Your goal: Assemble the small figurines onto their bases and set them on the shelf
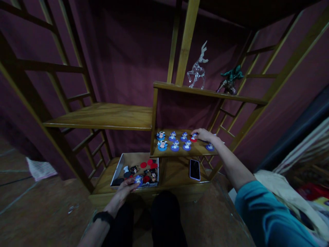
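My left hand (122, 191) is closed on a small purple-based figurine (138, 180), held just over the near edge of an open cardboard box (117, 171). Inside that box lie dark figurines (153, 176) and loose red discs (143, 165). On the middle right shelf, the fingers of my right hand (203, 133) pinch a figurine on a red base (193, 137). Beside it stand two rows of figurines, among them a purple-based one (187, 145) and a blue-based one (162, 145). Another purple-based figurine (210, 146) stands below my right forearm.
A phone (194, 169) lies on the lowest shelf, right of the box. Above, a clear glass deer (197, 68) and a green-topped figure (230, 79) stand on the upper shelf (210, 92). The left shelf (102, 116) overhangs behind the box. Cloth (280, 188) is heaped at right.
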`<state>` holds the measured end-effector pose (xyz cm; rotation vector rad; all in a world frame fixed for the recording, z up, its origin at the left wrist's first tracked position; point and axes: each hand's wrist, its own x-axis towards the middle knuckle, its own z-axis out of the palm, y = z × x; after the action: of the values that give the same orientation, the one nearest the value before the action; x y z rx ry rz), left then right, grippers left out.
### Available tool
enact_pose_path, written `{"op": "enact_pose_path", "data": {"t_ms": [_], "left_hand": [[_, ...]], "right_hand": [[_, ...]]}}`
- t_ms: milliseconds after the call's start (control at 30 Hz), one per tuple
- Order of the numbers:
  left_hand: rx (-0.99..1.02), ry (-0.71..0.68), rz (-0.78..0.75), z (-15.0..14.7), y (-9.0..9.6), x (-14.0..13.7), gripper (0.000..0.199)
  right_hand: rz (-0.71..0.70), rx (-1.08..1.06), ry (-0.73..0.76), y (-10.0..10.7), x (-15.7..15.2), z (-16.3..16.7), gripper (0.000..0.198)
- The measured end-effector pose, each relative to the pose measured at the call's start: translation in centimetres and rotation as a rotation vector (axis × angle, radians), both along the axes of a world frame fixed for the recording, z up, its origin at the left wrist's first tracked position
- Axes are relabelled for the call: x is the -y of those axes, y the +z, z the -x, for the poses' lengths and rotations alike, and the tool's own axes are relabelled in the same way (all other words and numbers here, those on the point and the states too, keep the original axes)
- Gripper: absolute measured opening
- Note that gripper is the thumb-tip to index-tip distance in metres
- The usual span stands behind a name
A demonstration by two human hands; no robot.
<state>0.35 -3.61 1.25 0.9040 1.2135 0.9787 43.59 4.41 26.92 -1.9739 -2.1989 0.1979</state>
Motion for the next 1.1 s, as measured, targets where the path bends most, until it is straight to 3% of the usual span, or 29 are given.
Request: {"op": "enact_pose_path", "data": {"t_ms": [233, 800, 900, 1100], "left_hand": [[-0.006, -0.022, -0.004, 0.3, -0.2, -0.1, 0.052], [-0.015, 0.008, 0.014, -0.1, 0.2, 0.2, 0.053], [-0.017, -0.010, -0.001, 0.0, 0.0, 0.1, 0.052], [-0.018, -0.070, -0.029, 0.3, 0.3, 0.2, 0.049]], "right_hand": [[-0.068, 0.102, -0.030, -0.2, -0.2, 0.2, 0.030], [-0.025, 0.081, -0.051, 0.0, 0.2, -0.4, 0.034], [-0.066, 0.056, -0.079, 0.4, 1.2, -1.0, 0.039], [-0.096, 0.076, -0.099, 0.9, 5.5, -3.6, 0.029]]}}
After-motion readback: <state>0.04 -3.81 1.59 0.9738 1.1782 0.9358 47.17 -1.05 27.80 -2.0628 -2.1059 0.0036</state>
